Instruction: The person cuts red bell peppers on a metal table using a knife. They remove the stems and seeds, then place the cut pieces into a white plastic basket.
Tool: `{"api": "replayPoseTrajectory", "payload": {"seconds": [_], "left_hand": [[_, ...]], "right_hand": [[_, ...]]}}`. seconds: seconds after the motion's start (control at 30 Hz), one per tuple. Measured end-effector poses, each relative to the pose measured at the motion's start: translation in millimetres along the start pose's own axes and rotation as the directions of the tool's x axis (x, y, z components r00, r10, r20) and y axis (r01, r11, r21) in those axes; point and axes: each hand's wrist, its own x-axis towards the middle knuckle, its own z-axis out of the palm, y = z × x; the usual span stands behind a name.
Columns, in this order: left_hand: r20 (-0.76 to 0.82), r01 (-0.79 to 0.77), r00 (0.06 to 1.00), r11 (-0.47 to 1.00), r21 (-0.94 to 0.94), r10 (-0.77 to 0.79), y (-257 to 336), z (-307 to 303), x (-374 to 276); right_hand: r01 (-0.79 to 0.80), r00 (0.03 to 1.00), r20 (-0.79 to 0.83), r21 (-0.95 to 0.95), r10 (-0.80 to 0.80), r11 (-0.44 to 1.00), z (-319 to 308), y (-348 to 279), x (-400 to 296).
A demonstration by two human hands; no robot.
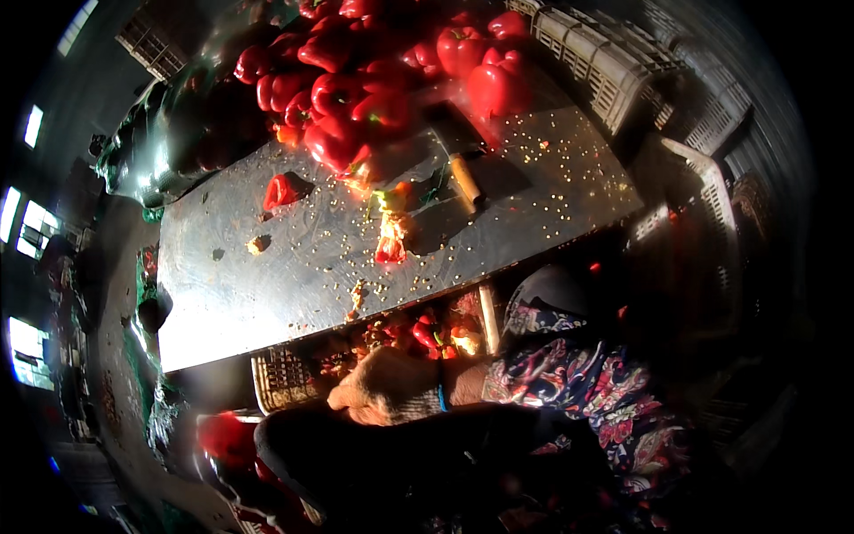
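My right hand (387,388), in a knitted glove with a blue cuff edge, is low over my dark-clothed leg (373,454). Its fingers look curled, and whatever they may hold is hidden. My left hand is out of view. Just beyond the right hand, under the table edge, a plastic crate (280,380) holds red pepper scraps (427,334). On the metal tabletop (267,300) lies a broad-bladed knife with a wooden handle (464,179). Nearby are a cut pepper core (392,227), a red pepper piece (280,192) and scattered seeds.
Whole red bell peppers (340,93) are heaped at the table's far side. Full green mesh sacks (160,147) stand at the left. Pale slatted crates (594,60) are at the upper right. More red peppers (227,437) sit at the lower left, beside my leg.
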Motion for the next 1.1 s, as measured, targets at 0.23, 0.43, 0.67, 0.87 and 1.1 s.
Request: {"api": "replayPoseTrajectory", "payload": {"seconds": [0.23,0.43,0.67,0.87,1.1], "left_hand": [[0.097,-0.369,0.921,0.764,0.529,0.378,44.4,16.0,-9.5],[0.786,-0.893,0.406,0.385,0.234,0.465,73.9,228.8,-9.6],[0.672,-0.764,0.51,0.641,0.069,0.536,57.2,294.7,21.1],[0.58,0.115,0.798,0.904,-0.412,0.163,44.1,258.0,35.8],[0.501,0.039,0.851,0.932,-0.361,0.159,10.5,258.8,29.2]], "right_hand": [[-0.263,0.965,-0.107,-0.431,0.241,0.863,-51.4,-3.2,-18.6],[-0.422,0.89,-0.41,-0.567,0.202,0.707,-114.5,59.2,-4.4],[-0.67,0.684,-0.551,-0.217,0.477,0.71,-113.7,111.0,-10.5],[-0.605,0.756,-0.41,-0.139,0.511,0.784,-119.8,101.2,-10.7],[-0.638,0.74,-0.388,-0.144,0.55,0.757,-86.0,78.4,-4.0]]}}
